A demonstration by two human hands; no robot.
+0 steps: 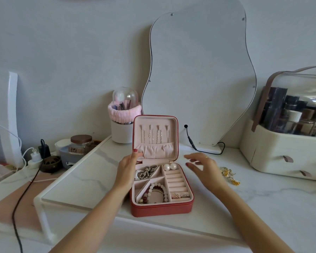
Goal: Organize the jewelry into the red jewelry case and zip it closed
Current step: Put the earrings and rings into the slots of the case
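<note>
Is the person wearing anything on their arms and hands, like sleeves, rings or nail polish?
No sleeves show: both forearms are bare up to the picture's edge. The left hand has dark red polish on its thumbnail, and the right hand's fingers have the same red polish on their nails. A small gold glint on one right finger may be a ring, too small to tell. No watch or bracelet shows.

Hardly any legible writing. On the brown-lidded glass jar (80,144) at the left, a tan label with dark handwritten marks, possibly digits, too blurred to make out. On a dark bottle inside the clear-lidded cosmetics organizer (281,136) at the right, faint pale lettering, too small to read. No other text, brand, number or sign readable.
</note>
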